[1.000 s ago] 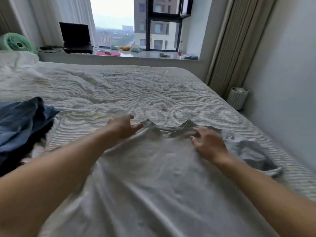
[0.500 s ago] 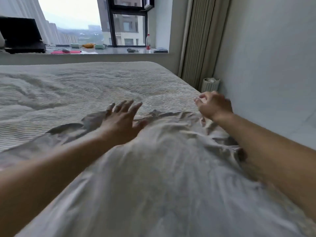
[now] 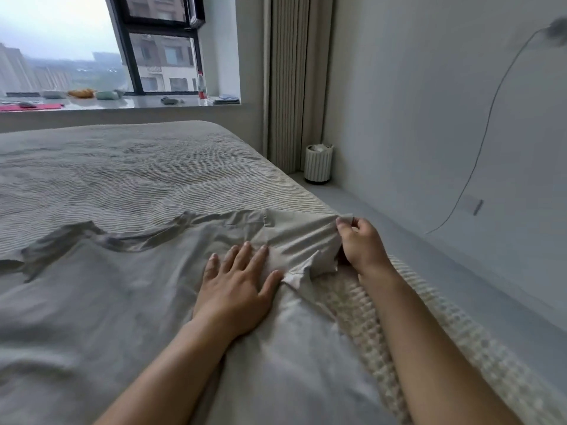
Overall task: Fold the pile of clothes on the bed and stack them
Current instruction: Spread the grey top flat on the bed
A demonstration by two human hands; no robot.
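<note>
A light grey T-shirt (image 3: 107, 296) lies spread flat on the bed (image 3: 138, 167), its collar at the far left. My left hand (image 3: 236, 283) presses flat on the shirt near the right shoulder, fingers straight. My right hand (image 3: 359, 243) pinches the edge of the shirt's right sleeve (image 3: 300, 237) near the bed's right edge and holds it stretched out. The rest of the clothes pile is out of view.
The bed's right edge drops to a narrow floor strip beside the wall. A small white ribbed bin (image 3: 318, 163) stands by the curtain. The windowsill (image 3: 122, 102) at the back holds a bottle and small items. A cable hangs on the wall.
My view has turned right. My right hand has taken hold of the sleeve and drawn it out toward the bed's edge. My left hand has slid right across the shirt, staying flat.
</note>
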